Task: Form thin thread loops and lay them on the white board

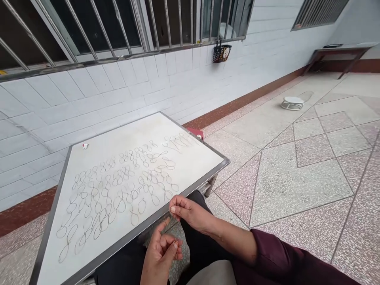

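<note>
Below the near edge of the table, my left hand is closed, with its thumb pressed to the curled fingers and its index finger stretched toward the other hand. Whatever lies in that pinch is too small to make out. At the table edge, my right hand pinches a thin wire between thumb and fingertips; only a short end shows. Many thin wire loops, several twisted into figure-eights, lie in rows on the white tabletop. Straighter wire pieces with looped ends rest toward its far right.
A small red-and-white object sits at the table's far left corner. The table's grey metal rim is close to my legs. Behind stands a white tiled wall with barred windows and a hanging basket. A low chair is on the floor.
</note>
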Action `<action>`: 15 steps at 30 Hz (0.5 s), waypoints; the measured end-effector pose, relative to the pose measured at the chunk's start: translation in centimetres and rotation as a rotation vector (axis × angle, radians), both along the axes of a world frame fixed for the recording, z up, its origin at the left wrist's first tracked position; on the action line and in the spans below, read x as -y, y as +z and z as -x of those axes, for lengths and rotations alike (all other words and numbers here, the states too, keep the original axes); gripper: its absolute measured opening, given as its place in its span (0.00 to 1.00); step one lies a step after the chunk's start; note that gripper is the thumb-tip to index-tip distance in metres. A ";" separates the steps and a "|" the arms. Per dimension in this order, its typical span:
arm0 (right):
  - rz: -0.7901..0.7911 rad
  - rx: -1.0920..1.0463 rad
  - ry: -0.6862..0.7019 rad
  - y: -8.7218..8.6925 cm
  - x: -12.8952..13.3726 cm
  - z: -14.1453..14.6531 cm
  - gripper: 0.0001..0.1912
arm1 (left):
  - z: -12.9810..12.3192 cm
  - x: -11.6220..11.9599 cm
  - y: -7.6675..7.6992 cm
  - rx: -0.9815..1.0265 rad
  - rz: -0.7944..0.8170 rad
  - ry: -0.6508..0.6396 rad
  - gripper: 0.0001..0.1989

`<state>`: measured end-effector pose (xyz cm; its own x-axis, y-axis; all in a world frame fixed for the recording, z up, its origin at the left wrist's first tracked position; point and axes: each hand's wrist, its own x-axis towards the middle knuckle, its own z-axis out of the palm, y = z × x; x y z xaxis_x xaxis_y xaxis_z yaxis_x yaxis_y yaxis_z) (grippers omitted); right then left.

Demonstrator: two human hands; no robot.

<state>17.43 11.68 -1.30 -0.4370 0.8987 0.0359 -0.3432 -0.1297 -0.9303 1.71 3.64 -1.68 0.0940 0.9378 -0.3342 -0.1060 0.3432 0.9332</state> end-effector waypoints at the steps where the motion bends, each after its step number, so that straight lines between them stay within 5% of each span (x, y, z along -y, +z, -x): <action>1: 0.006 -0.009 -0.002 0.1 0.2 0.1 0.26 | 0.0 0.0 -0.5 -0.002 -0.020 0.016 0.36; 6: -0.003 -0.011 0.013 0.7 1.0 0.1 0.25 | 0.0 0.4 -2.2 -0.058 -0.074 0.076 0.33; 15: 0.003 -0.003 -0.020 0.5 1.3 -0.2 0.24 | 0.3 0.8 -2.2 -0.135 -0.133 0.015 0.32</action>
